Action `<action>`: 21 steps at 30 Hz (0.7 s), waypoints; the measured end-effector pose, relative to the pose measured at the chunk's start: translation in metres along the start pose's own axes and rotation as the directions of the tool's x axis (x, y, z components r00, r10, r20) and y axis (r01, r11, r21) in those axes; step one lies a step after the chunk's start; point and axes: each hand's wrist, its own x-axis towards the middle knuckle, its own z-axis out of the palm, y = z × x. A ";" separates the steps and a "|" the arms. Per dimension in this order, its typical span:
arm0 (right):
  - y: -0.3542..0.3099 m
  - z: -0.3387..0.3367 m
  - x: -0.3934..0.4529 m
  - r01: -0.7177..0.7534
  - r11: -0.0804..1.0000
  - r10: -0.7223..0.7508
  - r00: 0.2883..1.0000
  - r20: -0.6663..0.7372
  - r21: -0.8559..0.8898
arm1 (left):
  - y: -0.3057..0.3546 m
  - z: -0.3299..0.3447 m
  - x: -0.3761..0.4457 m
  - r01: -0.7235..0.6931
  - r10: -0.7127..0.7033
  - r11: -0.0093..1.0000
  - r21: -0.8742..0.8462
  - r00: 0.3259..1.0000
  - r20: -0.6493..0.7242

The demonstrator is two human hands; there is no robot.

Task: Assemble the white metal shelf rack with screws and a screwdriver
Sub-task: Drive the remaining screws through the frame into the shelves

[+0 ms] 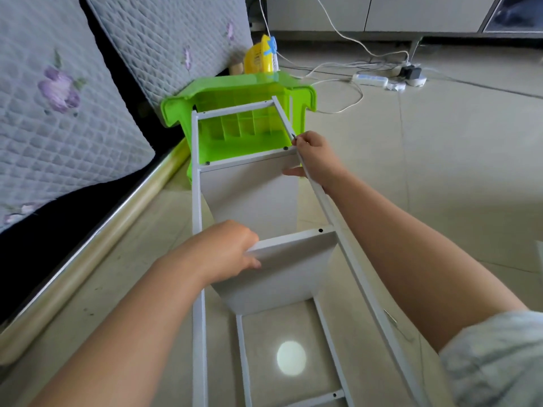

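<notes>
The white metal shelf rack (197, 218) lies on its side on the floor, stretching away from me, its far end resting against a green plastic stool. My left hand (226, 248) grips the left end of the near shelf panel (282, 271). My right hand (316, 158) reaches to the right upright bar (332, 207) beside the far shelf panel (249, 192), pinching a small dark screw (293, 136) against the bar. Black screws (320, 230) show in the shelf edges. No screwdriver is in view.
The overturned green stool (235, 113) stands beyond the rack. A quilted mattress (58, 113) and its metal edge (88, 239) run along the left. A yellow bag (260, 58), white cables and a power strip (371, 80) lie on the tiled floor at the back.
</notes>
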 end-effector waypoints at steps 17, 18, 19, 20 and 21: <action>-0.004 -0.037 0.049 0.030 0.994 -0.045 0.988 -0.147 -0.101 | 0.001 -0.038 0.066 -0.131 0.130 0.990 -0.056 0.991 -0.013; -0.004 -0.035 0.050 0.014 0.992 -0.031 0.989 -0.143 -0.122 | -0.001 -0.038 0.067 -0.130 0.130 0.989 -0.073 0.992 -0.002; -0.004 -0.036 0.051 0.000 0.988 -0.023 0.988 -0.150 -0.152 | -0.002 -0.037 0.067 -0.132 0.133 0.987 -0.091 0.991 0.007; -0.003 -0.037 0.052 -0.012 0.980 -0.021 0.986 -0.164 -0.200 | -0.003 -0.037 0.068 -0.141 0.143 0.984 -0.113 0.990 0.010; -0.003 -0.039 0.051 -0.016 0.963 -0.035 0.982 -0.185 -0.267 | -0.003 -0.037 0.067 -0.149 0.152 0.980 -0.134 0.988 0.006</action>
